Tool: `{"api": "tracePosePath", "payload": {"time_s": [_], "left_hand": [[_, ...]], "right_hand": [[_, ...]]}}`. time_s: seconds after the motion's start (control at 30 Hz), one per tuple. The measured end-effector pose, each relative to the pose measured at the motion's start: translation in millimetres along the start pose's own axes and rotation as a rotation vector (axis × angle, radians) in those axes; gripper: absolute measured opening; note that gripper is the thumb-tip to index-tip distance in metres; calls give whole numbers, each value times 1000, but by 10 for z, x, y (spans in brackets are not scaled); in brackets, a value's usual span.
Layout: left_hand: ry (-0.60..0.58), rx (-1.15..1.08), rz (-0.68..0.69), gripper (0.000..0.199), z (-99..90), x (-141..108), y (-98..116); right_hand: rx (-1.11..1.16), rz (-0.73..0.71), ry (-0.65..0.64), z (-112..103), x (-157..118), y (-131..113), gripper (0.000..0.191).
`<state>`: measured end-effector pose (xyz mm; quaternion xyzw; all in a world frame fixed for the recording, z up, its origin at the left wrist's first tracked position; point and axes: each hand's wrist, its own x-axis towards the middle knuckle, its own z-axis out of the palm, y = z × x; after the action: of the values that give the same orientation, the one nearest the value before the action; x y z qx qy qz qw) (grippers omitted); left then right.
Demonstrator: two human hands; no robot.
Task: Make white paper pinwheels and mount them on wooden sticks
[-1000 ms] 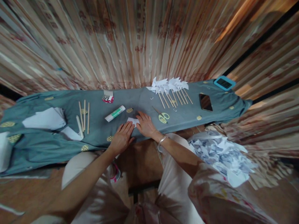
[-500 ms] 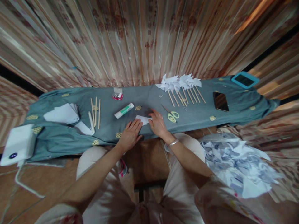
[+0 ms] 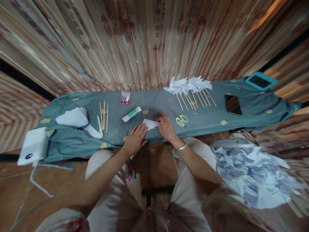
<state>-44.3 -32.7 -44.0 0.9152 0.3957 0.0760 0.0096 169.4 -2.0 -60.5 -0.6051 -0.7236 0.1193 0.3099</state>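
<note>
A small folded piece of white paper [image 3: 150, 123] lies on the cloth-covered table in front of me. My left hand [image 3: 135, 138] rests flat with fingers stretched out, its fingertips on the paper's left edge. My right hand [image 3: 166, 127] has its fingers bent and closed at the paper's right corner, pinching it. A glue stick [image 3: 131, 114] with a green label lies just beyond my left hand. Scissors [image 3: 181, 120] with yellow-green handles lie to the right of my right hand.
Several paper pinwheels [image 3: 190, 86] on sticks lie at the back. Wooden sticks [image 3: 107, 117], stacked paper [image 3: 72, 118] and an opened small box [image 3: 125, 98] are leftward. A phone [image 3: 233, 104] and blue-framed device [image 3: 261, 81] sit right. Paper scraps [image 3: 253, 174] fill a bag below.
The view has shifted slightly, so the table's things appear further right. My right fingers have drawn in at the paper's right corner; my left hand stays on its left edge.
</note>
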Motion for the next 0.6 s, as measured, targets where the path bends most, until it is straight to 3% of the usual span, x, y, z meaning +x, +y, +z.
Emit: {"api": "tracePosePath", "payload": {"time_s": [0.6], "left_hand": [[-32, 24, -36, 61, -84, -286, -47]], "right_hand": [[-15, -11, -14, -7, 18, 35, 27]]}}
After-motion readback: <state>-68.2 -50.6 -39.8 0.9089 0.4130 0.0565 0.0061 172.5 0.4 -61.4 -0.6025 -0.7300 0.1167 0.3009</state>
